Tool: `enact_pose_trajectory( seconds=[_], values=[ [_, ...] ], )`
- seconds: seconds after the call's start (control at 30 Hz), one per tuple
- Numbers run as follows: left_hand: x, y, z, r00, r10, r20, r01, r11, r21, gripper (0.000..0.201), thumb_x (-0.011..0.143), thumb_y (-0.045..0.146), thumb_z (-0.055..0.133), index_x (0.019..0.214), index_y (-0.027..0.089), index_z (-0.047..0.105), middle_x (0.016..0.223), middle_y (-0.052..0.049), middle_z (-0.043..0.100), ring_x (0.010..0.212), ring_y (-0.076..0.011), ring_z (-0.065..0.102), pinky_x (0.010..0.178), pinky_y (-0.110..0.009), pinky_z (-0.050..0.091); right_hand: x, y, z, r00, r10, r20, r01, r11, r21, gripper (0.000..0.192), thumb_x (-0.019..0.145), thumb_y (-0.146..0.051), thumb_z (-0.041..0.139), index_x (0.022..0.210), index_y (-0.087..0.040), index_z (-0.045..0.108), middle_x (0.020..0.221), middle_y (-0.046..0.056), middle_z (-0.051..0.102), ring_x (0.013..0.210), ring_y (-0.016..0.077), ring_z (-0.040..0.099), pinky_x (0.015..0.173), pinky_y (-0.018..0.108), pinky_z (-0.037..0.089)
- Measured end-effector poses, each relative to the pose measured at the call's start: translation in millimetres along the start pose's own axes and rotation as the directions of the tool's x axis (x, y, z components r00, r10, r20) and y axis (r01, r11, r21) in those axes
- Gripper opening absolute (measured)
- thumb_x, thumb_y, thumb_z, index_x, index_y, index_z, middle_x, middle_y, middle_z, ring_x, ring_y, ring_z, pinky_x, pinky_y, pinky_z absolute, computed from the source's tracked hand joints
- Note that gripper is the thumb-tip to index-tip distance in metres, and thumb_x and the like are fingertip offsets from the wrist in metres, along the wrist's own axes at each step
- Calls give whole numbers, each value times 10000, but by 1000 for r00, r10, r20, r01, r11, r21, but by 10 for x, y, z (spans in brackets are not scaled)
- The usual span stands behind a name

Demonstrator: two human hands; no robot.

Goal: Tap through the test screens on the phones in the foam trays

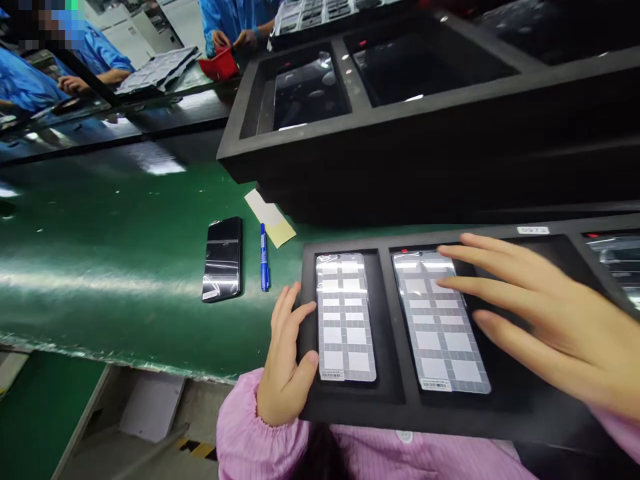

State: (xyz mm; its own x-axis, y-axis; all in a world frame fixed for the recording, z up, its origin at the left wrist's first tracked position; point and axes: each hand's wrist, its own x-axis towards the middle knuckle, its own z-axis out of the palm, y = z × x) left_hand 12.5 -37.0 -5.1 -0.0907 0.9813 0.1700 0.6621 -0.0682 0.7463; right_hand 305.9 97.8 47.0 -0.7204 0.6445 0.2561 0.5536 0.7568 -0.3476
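Observation:
Two smartphones lie face up in separate slots of a black foam tray (pixel 350 408), their screens lit with a white and grey block pattern. My left hand (pixel 287 360) rests at the tray's left edge, fingers apart, beside the left phone (pixel 346 320). Over the right phone (pixel 440 327) spreads my right hand (pixel 535 300), its fingertips at the phone's upper right; whether they touch the glass I cannot tell. Neither hand holds anything. Each lit phone has a small barcode label at its lower left corner.
A dark phone (pixel 223 260), a blue marker (pixel 265 257) and a yellow-white paper strip (pixel 270 217) lie on the green bench (pixel 125 267). Stacked black trays (pixel 400 140) rise behind, holding dark phones. Across the bench, people in blue work; one holds a red object (pixel 220 65).

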Motion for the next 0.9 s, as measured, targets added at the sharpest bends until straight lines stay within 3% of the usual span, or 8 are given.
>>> enact_pose_trajectory(
  seconds=[0.07,0.17,0.33,0.67,0.9],
  values=[
    [-6,-12,5,1000,-17,-1,17,1000,-6,429,919,355,371,1333,244,369,1507,-97,260,1417,-292,140,1120,-544,204,189,15,109,998,-57,-6,57,997,-42,347,874,-212,374,1169,-253,551,1366,69,471,1332,294,343,1036,530,399],
    [-11,-21,12,999,-54,2,54,998,-22,439,921,331,374,1355,270,346,1512,-73,260,1414,-274,164,1124,-512,223,376,54,301,1000,-3,2,4,993,-121,374,844,-148,356,1122,-165,606,1358,136,455,1336,344,304,1004,584,388],
    [-22,-14,8,996,-87,1,87,996,-17,442,922,288,377,1362,303,333,1514,-47,261,1398,-249,224,1112,-461,279,468,88,451,998,40,53,-32,991,-133,388,828,-150,379,1126,-174,626,1410,131,383,1363,356,219,1012,588,353],
    [-14,-33,1,997,-80,7,80,997,-3,431,914,270,381,1343,305,355,1509,-45,275,1393,-254,239,1113,-465,282,482,50,411,993,-1,122,15,993,-115,374,783,-146,422,1053,-200,675,1371,134,411,1304,365,275,988,583,346],
    [4,-57,11,998,-63,-8,62,997,-49,426,910,254,400,1333,299,374,1502,-52,292,1390,-251,247,1117,-482,266,339,-56,303,976,-50,213,59,998,-36,386,741,-138,454,1022,-246,695,1112,121,479,1018,266,418,874,485,379]
  ],
)
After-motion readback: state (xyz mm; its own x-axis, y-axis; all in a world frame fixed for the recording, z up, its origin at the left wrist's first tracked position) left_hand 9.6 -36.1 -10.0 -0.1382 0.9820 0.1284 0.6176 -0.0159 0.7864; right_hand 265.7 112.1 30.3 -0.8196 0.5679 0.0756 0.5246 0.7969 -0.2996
